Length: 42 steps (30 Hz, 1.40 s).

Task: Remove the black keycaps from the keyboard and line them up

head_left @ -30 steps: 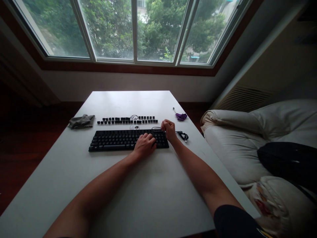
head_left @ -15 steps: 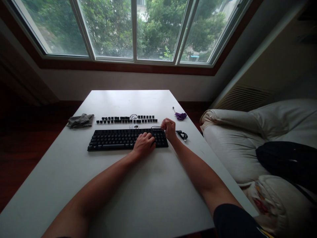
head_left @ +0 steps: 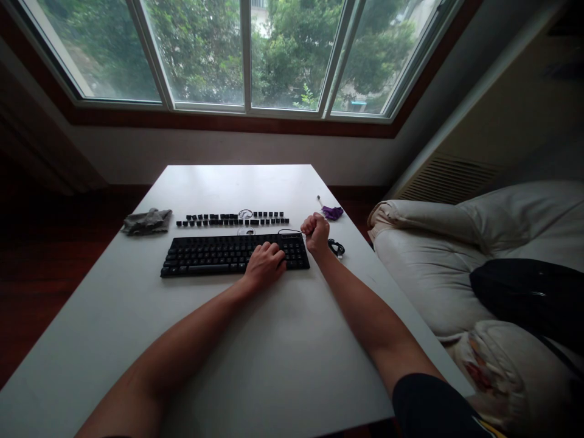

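Observation:
A black keyboard [head_left: 210, 255] lies on the white table. My left hand [head_left: 264, 263] rests palm down over its right part, fingers laid on the keys and slightly bent. Just beyond the keyboard's far right corner, my right hand [head_left: 316, 232] is raised in a closed fist. Whatever it may hold is hidden by the fingers. Loose black keycaps [head_left: 214, 222] stand in two rows behind the keyboard. Beside and in front of them lie a round clear piece [head_left: 245, 214] and another clear piece [head_left: 247, 231], too small to make out.
A crumpled grey cloth [head_left: 148, 221] lies at the table's left edge. Toward the right are a coiled black cable [head_left: 336, 248], a purple cloth [head_left: 332, 213] and a thin stick-like tool [head_left: 319, 200]. A pale sofa [head_left: 410, 274] with a dark bag [head_left: 529, 295] stands beside the table [head_left: 255, 365].
My right fist has shifted slightly right and up, away from the keyboard's corner, uncovering more of it. The left hand stays in place on the keys.

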Available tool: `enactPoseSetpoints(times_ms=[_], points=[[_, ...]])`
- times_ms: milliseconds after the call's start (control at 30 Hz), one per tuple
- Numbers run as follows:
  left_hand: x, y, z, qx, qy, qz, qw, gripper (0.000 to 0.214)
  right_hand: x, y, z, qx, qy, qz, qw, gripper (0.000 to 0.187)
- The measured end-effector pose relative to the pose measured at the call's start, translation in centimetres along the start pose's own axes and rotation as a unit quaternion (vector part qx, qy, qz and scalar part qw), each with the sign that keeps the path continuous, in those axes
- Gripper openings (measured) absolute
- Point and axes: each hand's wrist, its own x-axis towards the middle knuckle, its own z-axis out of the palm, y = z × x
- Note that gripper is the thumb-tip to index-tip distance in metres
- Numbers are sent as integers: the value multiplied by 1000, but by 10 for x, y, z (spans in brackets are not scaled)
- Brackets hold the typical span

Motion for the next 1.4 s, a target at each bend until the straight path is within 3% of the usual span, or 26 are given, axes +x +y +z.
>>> enactPoseSetpoints(times_ms=[200,533,933,1400], points=[[0,-1,1,-12,-6,-10,1000,18,14,-16,-10,13,25,0,1000,51],[0,-1,2,-11,-3,-7,1000,18,2,-13,2,6,-68,5,998,48],[0,-1,2,-7,-4,-13,1000,16,-12,-3,9,-80,-120,-2,989,38],[0,-1,3,-10,-4,-15,1000,17,-18,-7,2,-307,-120,-109,938,39]])
